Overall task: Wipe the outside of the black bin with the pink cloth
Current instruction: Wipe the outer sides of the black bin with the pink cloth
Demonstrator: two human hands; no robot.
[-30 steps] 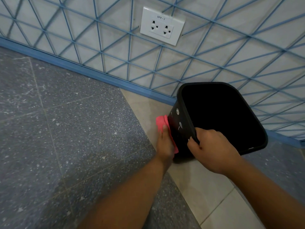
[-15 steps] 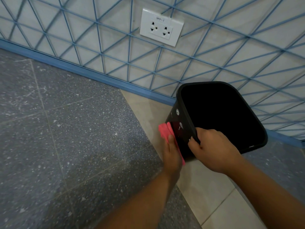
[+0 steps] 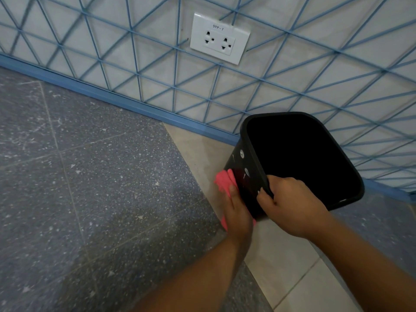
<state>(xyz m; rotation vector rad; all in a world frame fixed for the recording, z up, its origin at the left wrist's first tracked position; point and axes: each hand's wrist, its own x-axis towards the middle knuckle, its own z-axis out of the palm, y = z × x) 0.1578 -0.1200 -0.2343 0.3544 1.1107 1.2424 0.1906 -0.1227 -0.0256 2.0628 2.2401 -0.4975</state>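
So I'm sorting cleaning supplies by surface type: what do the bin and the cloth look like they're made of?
The black bin looks like moulded plastic, smooth and slightly glossy: light glints along its rolled rim. The pink cloth, pressed to the bin's side by the left hand, looks like soft fabric, possibly microfibre: matte and bunched into folds.

Speckled grey floor (image 3: 90, 188) meets a blue-latticed wall (image 3: 112, 52) bearing a socket (image 3: 219, 38).

Both arms reach forward from the bottom edge. Left hand (image 3: 236, 208) is flat, fingers straight, pressing the cloth (image 3: 222, 182) against the bin's (image 3: 238, 163) side. Right hand (image 3: 290, 206) has fingers curled over the bin's rim, gripping it.
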